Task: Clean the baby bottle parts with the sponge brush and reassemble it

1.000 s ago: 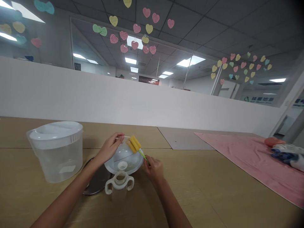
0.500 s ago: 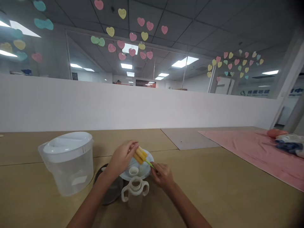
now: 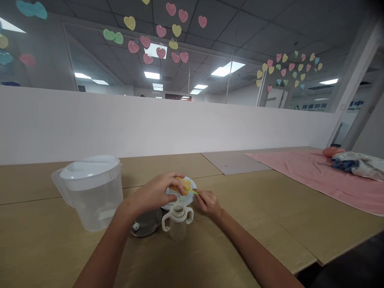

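Beyond the bottle (image 3: 178,226), a yellow-headed, green-stemmed brush (image 3: 187,186) slants; the left hand (image 3: 164,187) curls its fingers over it, the right hand (image 3: 210,202) pinches its stem (image 3: 194,191).

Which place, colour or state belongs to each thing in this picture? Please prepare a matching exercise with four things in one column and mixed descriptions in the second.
Column 1
1. lidded pitcher
2. two-handled bottle
3. sponge brush
4. cloth

Column 2
A. pink, spread on the right side of the table
B. upright and uncovered, between the person's forearms
C. standing on the left, white on top
D. held in the right hand

Right pairs: 1-C, 2-B, 3-D, 4-A
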The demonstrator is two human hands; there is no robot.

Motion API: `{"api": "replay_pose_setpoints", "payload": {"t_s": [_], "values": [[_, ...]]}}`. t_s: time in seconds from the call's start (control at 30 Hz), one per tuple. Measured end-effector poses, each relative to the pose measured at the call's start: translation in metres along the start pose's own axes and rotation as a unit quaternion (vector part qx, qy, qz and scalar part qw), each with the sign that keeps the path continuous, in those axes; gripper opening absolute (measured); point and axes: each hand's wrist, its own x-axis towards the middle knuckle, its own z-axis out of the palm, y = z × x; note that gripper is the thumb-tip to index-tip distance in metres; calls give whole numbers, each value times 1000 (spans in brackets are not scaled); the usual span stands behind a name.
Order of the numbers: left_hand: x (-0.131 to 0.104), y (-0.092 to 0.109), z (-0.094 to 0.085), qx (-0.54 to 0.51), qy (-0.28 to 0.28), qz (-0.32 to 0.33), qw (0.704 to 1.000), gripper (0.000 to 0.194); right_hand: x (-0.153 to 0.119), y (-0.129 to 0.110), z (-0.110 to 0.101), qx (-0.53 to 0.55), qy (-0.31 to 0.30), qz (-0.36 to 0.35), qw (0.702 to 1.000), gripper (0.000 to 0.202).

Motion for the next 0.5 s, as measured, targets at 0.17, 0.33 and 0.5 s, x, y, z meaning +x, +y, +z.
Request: {"api": "replay_pose_setpoints", "payload": {"t_s": [0.17,0.33,0.5], "values": [[-2,1,2,-17,18,-38,999,25,-1,-3,1,-13,-13,-8,1000,23],[-5,4,1,-19,23,-92,995,38,1,-5,2,-9,-11,-10,1000,23],[-11,-14,-17,47,64,-133,988,42,-1,4,3,-28,-18,-9,999,22]]}}
